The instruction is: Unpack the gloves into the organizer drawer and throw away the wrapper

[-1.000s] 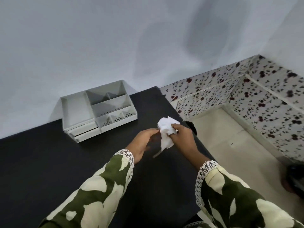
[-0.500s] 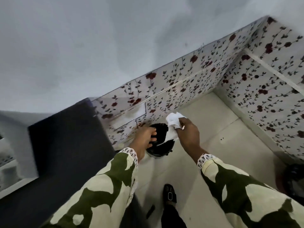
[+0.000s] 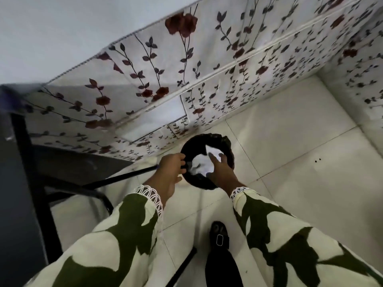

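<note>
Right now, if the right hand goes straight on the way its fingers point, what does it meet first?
Most likely the white wrapper lying inside the black bin; the right hand hovers open just above it, though depth is unclear.

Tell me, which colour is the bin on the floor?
Black: the bin is lined with a black bag, seen in the head view.

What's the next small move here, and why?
Probably lift the right hand clear of the bin. The white wrapper already lies inside the black-lined opening, and the right fingers look spread over it rather than pinching. The left hand grips the bin's near rim; it could let go once the right hand is out.
</note>
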